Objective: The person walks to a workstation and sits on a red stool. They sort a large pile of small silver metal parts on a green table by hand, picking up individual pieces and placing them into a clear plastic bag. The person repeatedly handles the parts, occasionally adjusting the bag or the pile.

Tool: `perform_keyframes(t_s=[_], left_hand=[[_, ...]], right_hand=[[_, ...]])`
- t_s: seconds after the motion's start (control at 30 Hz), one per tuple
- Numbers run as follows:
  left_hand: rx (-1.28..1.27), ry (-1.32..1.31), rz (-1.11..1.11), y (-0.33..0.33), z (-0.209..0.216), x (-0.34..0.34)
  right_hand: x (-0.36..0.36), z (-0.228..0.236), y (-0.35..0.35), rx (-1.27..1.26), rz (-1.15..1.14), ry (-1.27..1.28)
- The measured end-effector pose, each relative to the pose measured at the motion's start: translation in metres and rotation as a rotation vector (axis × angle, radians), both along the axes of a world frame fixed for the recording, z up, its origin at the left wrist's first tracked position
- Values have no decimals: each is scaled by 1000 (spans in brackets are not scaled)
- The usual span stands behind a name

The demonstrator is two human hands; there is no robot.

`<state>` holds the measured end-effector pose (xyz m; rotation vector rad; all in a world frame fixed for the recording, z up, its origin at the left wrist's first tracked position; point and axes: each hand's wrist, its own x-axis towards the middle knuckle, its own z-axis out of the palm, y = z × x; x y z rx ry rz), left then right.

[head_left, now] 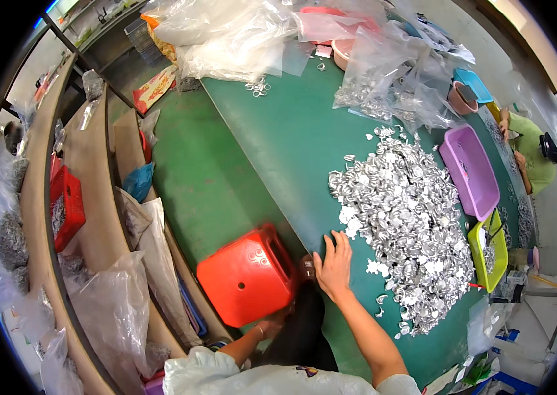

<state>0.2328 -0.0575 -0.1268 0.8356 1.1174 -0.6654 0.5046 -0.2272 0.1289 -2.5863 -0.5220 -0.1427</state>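
Observation:
My right hand [335, 268] rests on the edge of the green table [278, 125], fingers spread and nothing in them. To its right lies a broad heap of small silvery metal pieces [410, 217]. Down at my left side, my left hand [272, 325] is at the lower corner of a red plastic stool [242, 276]. Blur and my dark-clothed leg obscure its fingers, so whether it grips the stool does not show. The stool has a round hole in its seat and is smeared at its far edge.
A purple basin [469, 171] and a yellow-green basket [489, 253] stand beyond the heap. Clear plastic bags [226, 33] cover the table's far end. Wooden shelves [87, 171] with bags and a red basket [68, 207] line the left. Another person [533, 155] is at the far right.

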Motion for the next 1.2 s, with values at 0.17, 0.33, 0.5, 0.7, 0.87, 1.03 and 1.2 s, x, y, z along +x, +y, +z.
perform_keyframes(t_s=[0.17,0.33,0.5,0.7,0.87,1.03,1.2], left_hand=[[457,-427,-902,2,43,33],[1250,-504,-938,45,50,156],[1415,-327,-1347,59,58,200],[1263,-234,-1579,72,60,196],[848,-242,-1715,110,56,188],[399,-181,-2004,145,42,204],[190,-281,-1743,183,36,222]], right_hand=[[2,2,0,67,16,3],[3,1,1,110,32,20],[6,10,0,104,40,84],[9,10,0,85,38,165],[9,10,-2,102,19,229],[10,8,-5,81,3,197],[13,1,-4,41,-7,207]])
